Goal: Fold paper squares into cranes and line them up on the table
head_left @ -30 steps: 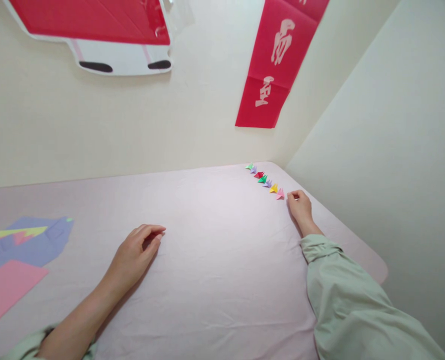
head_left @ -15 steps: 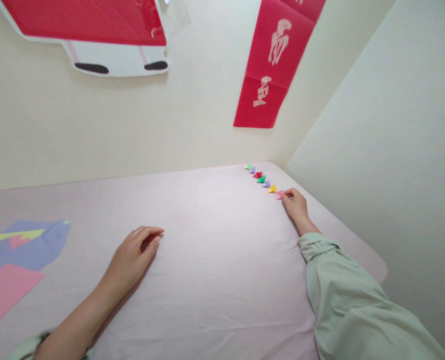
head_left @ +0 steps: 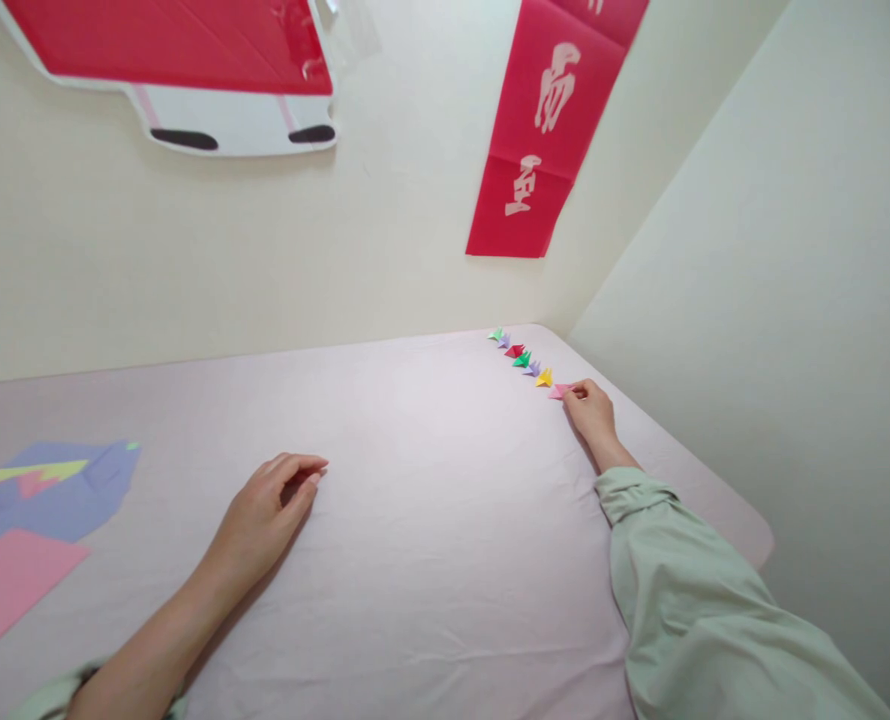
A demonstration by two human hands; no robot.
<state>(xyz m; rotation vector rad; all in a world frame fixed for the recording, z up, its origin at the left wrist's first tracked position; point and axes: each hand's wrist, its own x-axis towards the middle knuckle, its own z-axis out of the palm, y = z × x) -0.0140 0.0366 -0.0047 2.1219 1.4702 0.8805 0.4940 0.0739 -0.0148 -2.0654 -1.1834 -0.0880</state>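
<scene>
A row of several small folded paper pieces (head_left: 524,358) in green, purple, red, yellow and pink runs along the far right corner of the pale pink table (head_left: 430,520). My right hand (head_left: 591,412) reaches out to the near end of the row, its fingertips pinched on the pink folded piece (head_left: 560,391). My left hand (head_left: 269,505) rests on the table in the middle, fingers loosely curled and apart, holding nothing.
Coloured paper sheets lie at the left edge: a purple one (head_left: 62,490) with yellow and pink bits on it, and a pink sheet (head_left: 10,585). A red banner (head_left: 546,120) and a red-and-white cutout (head_left: 182,70) hang on the wall behind.
My right hand has moved a little left, from just beside the pink piece to touching and pinching it. My left hand has stayed in place.
</scene>
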